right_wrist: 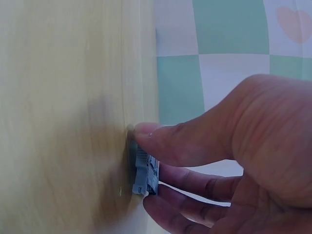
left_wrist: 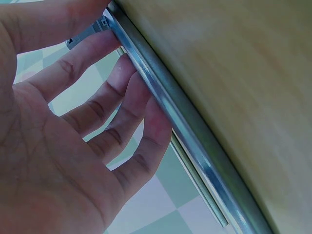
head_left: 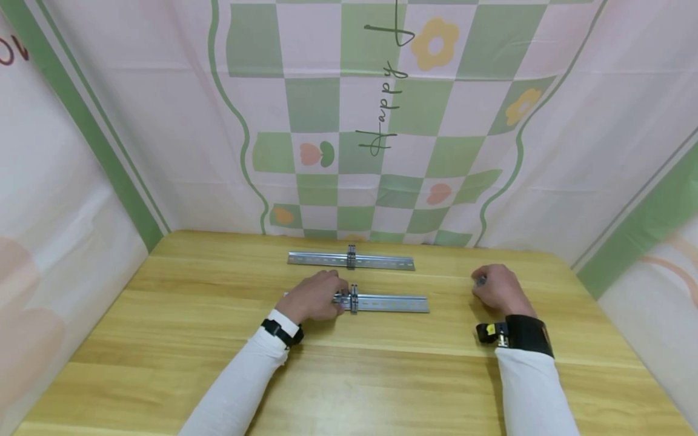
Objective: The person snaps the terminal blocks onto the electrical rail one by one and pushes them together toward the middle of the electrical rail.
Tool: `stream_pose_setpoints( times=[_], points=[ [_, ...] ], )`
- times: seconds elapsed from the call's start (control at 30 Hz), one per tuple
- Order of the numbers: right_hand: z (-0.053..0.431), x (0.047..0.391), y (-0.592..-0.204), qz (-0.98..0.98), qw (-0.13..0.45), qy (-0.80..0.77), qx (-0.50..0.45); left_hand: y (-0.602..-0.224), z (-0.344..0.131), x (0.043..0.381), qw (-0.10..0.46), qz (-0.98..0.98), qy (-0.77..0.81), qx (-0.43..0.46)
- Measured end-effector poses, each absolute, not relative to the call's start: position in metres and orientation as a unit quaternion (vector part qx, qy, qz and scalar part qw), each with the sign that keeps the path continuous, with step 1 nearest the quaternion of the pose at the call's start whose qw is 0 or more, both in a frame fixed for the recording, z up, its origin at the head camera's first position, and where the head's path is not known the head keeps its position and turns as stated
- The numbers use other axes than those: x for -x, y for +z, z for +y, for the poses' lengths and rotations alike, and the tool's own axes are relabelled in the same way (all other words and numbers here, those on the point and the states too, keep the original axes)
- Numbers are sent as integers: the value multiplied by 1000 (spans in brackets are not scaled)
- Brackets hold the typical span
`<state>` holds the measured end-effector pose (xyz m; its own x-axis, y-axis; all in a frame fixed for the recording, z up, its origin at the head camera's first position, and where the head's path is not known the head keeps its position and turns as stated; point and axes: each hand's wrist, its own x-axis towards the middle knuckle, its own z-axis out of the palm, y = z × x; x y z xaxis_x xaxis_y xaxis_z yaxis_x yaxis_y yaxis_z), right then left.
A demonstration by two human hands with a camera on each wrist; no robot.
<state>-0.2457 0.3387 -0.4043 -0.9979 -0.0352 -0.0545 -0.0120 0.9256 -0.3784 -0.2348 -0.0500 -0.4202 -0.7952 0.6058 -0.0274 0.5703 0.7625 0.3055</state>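
Note:
A slotted metal DIN rail (head_left: 392, 304) lies across the middle of the table, with narrow grey terminal blocks (head_left: 354, 300) clipped upright on it. My left hand (head_left: 313, 298) grips this rail just left of the blocks, covering much of its left part. In the left wrist view, the fingertips press along the side of the rail (left_wrist: 180, 126), the thumb coming from above. Off to the right, my right hand (head_left: 501, 290) pinches a small grey terminal block (right_wrist: 141, 168) at the tabletop. The thumb is on one end, and the fingers partly hide it.
A second DIN rail (head_left: 316, 259) lies behind the first, roughly parallel, with its own grey terminal blocks (head_left: 351, 257) near its middle. A checkered cloth curtain (head_left: 360, 200) hangs at the back edge of the wooden table (head_left: 349, 387).

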Motion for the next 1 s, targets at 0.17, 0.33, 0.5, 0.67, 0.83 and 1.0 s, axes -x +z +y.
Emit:
stream_pose_setpoints(
  times=[0.17,0.33,0.5,0.67,0.83,1.0],
  points=[
    [337,247,-403,981,16,-191,20,-420,-50,235,64,936,146,-312],
    [335,247,-402,980,15,-198,21,-420,-50,235,66,937,146,-310],
    [334,248,-402,981,4,-194,29,-420,-50,236,65,937,146,-311],
    [333,248,-400,980,-1,-197,30,-420,-50,236,64,937,144,-313],
    [331,247,-399,978,2,-205,25,-421,-50,236,65,937,143,-313],
    [329,245,-398,977,15,-213,11,-421,-50,236,65,937,143,-313]
  ],
)
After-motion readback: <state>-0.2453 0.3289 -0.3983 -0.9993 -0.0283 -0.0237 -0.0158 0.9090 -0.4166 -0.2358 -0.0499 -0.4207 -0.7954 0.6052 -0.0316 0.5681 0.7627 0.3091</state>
